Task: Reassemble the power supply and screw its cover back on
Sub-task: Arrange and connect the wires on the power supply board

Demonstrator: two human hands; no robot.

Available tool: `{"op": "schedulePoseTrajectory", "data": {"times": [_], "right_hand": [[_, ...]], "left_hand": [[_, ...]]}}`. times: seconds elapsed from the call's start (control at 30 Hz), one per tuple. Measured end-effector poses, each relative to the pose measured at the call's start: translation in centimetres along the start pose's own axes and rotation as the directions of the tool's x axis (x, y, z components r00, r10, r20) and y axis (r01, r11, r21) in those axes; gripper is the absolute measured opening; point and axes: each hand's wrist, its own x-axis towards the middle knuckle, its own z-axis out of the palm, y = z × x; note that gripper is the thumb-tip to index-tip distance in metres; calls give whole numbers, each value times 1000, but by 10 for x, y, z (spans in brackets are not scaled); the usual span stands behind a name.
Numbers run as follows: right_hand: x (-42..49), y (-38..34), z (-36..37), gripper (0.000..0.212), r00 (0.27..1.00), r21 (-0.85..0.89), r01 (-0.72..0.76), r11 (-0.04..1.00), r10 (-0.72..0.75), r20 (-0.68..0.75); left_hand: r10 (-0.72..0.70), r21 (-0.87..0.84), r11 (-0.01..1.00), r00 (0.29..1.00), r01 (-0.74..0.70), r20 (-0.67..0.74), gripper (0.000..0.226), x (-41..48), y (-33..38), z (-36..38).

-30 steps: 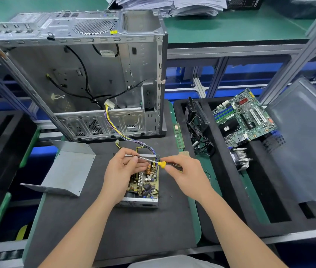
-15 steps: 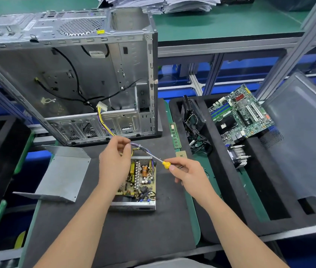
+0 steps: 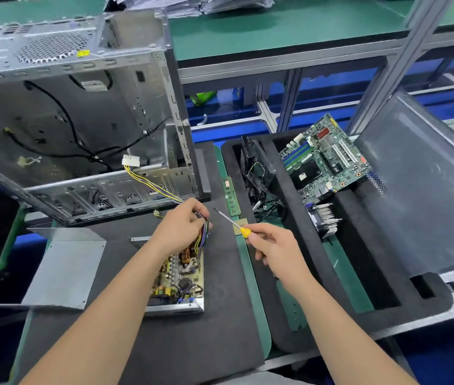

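The left hand (image 3: 180, 227) curls round the wire bundle (image 3: 205, 232), hiding the far end of the open power supply (image 3: 182, 276) on the tabletop (image 3: 192, 343). The right hand (image 3: 273, 247) pinches the screwdriver (image 3: 244, 232), handle mostly buried, tip raised leftward; the cover (image 3: 62, 269) lies left, apart.

The open silver power supply box (image 3: 177, 308), circuit board bared, lies flat on the black mat (image 3: 220, 329), its multicoloured wire bundle (image 3: 204, 237) lifted, the bent grey sheet-metal cover (image 3: 62, 270) beside it on the left, and the yellow-handled screwdriver (image 3: 231, 222) aloft on the right.
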Motion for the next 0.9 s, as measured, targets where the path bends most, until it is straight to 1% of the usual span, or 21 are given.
{"op": "schedulePoseTrajectory", "data": {"times": [0.07, 0.17, 0.33, 0.5, 0.67, 0.7, 0.77, 0.83, 0.9], "right_hand": [[1, 4, -5, 25, 1000, 23, 11, 1000, -11, 7], [3, 7, -9, 24, 999, 66, 31, 997, -32, 8], [5, 13, -14, 24, 1000, 80, 22, 997, -20, -23], [3, 16, -15, 26, 999, 81, 16, 997, -14, -30], [1, 15, -11, 25, 999, 82, 12, 997, -9, -42], [1, 15, -10, 25, 999, 85, 12, 996, -8, -46], [0, 14, -9, 24, 999, 85, 11, 996, -7, -50], [-1, 14, -9, 24, 999, 82, 12, 997, -8, -53], [-1, 14, -8, 23, 998, 74, 15, 997, -11, -57]], "left_hand": [[25, -68, 997, 999, -23, 34, 23, -1, -3, -2], [56, -118, 992, 997, -49, 57, 22, -5, -5, -5], [179, -137, 977, 979, -165, 100, 17, -12, -11, -9], [327, -128, 941, 940, -313, 101, 24, -19, -24, -18], [374, -165, 921, 921, -354, 111, 19, -27, -30, -19], [369, -173, 921, 925, -350, 92, 18, -30, -29, -19], [338, -195, 924, 941, -328, 21, 26, -35, -27, -19], [286, -141, 944, 954, -297, -93, 34, -39, -26, -17], [217, -75, 969, 956, -235, -200, 38, -45, -27, -13]]}}
